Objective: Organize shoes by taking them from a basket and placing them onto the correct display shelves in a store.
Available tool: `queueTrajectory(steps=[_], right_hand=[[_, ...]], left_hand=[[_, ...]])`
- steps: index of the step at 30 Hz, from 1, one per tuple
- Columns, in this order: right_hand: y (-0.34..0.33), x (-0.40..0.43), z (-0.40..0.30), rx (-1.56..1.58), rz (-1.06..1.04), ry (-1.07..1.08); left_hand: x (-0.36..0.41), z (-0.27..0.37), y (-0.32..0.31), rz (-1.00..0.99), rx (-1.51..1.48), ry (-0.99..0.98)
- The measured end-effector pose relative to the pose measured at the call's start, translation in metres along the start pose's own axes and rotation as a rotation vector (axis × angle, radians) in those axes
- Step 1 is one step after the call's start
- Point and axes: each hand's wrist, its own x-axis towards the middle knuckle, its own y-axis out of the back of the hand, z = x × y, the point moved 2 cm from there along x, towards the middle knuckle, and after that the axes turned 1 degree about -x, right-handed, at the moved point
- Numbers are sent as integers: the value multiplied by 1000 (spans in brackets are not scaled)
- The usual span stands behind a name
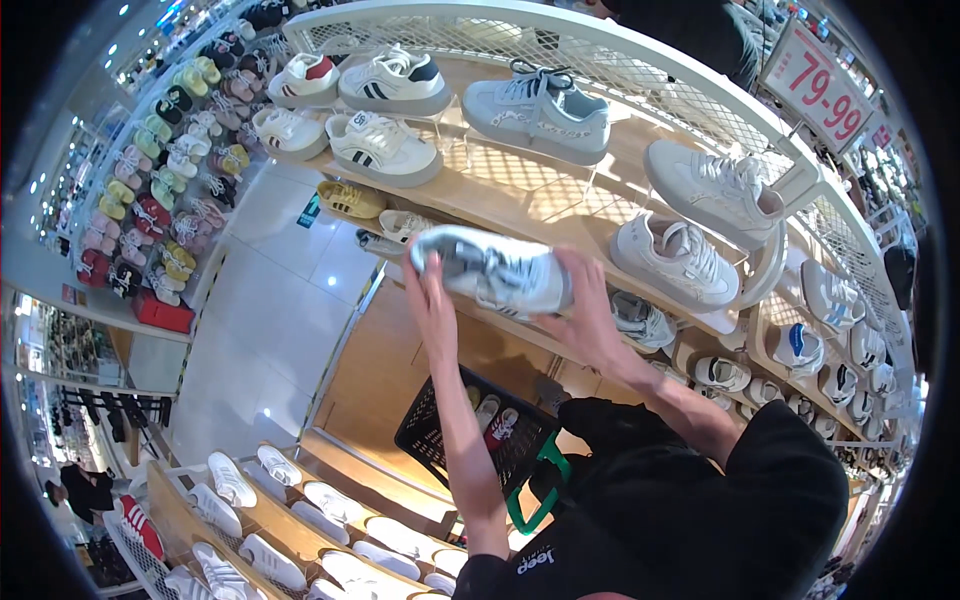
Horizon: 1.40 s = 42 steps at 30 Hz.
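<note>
Between my two hands is a pale sneaker (517,271) with dark laces, blurred and held above the floor in front of the shelf. My left hand (433,304) grips its heel end, thumb at the collar opening. The toe end is in my right hand (589,304). Just beyond, on the upper wooden shelf (517,184), a light blue sneaker (536,120) rests on a clear stand. White sneakers with a dark stripe (386,150) are to its left, and a pale sneaker with light laces (679,259) is to its right.
A black basket (424,431) with a green handle (551,480) and several shoes inside is below my arms. White mesh (630,67) edges the shelf's back. Behind me, a lower rack holds white sneakers (330,502). A tiled aisle (262,300) runs left; a person (84,487) is far left.
</note>
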Motion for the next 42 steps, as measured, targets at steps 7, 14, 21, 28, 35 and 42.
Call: queueTrajectory(steps=[7, 14, 21, 28, 35, 42], right_hand=[[-9, 53, 24, -97, 216, -166], [-8, 60, 42, -16, 202, -149], [-10, 63, 44, -10, 230, -74], [-3, 48, 40, -39, 304, 8], [-40, -53, 19, 304, -249, 302], [-147, -206, 77, 83, -1431, 537]], left_hand=[[51, -37, -79, -191, 236, -245], [13, -56, -107, -110, 211, -335], [12, -55, -108, -56, 284, -383], [-41, -65, -86, -13, 266, -154], [-232, -199, 50, 65, 420, 233], [-448, -209, 143, 207, 880, 404]])
